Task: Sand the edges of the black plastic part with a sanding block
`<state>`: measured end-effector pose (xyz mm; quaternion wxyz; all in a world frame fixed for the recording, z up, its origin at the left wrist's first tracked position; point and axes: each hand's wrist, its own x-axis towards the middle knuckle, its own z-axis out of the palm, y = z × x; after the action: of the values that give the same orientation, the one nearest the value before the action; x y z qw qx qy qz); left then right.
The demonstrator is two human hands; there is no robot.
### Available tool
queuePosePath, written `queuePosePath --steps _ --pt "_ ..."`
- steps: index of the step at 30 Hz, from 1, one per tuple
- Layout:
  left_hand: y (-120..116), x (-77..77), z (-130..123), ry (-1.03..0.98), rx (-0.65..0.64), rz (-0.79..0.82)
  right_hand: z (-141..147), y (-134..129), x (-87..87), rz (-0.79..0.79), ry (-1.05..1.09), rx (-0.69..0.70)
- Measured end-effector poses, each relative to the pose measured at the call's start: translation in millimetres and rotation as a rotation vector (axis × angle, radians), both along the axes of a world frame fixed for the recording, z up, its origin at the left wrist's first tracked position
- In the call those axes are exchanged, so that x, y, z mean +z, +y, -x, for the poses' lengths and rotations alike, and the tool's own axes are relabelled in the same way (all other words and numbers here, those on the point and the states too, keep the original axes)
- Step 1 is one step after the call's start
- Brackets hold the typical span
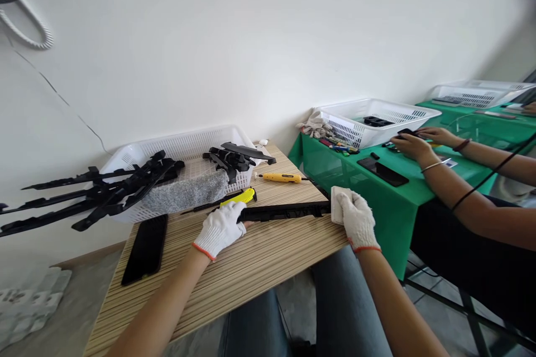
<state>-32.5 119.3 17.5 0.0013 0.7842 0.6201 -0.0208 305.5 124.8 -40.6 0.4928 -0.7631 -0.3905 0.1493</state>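
Left hand [220,228]: gloved, fingers grasping one end of the black strip [285,211].
Right hand [357,220]: gloved, clenched on a white pad [336,204] at the strip's other end.
Strip: one, flat on the table [251,268].
Phone [146,248]: one, left.
Yellow tools: two, cutter [239,197], screwdriver [280,178].
Basket [184,159]: one, behind.

We are facing a worktop [259,268]: basket [184,159] lying behind, phone [146,248] left, screwdriver [280,178] right of the basket.

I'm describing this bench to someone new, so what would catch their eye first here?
Two white-gloved hands, left hand and right hand, hold a long black strip flat on the striped wooden table. Behind, black plastic parts spill from a white basket. A co-worker's hands work at the green table on the right.
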Motion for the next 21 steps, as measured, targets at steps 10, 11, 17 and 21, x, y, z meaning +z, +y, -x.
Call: queuePosePath --steps 10,11,17,21 --pt "1 -1.6 7 0.014 -0.036 -0.003 -13 2 3.5 0.009 0.151 0.124" --pt "1 -1.5 7 0.016 -0.043 -0.002 -16 2 3.7 0.012 0.151 0.159" --pt "1 1.5 10 0.026 -0.064 0.007 -24 -6 11.8 0.039 0.119 0.354" --pt "0 5.4 11 0.027 -0.084 0.02 -26 -18 25.2 0.088 0.064 0.47"
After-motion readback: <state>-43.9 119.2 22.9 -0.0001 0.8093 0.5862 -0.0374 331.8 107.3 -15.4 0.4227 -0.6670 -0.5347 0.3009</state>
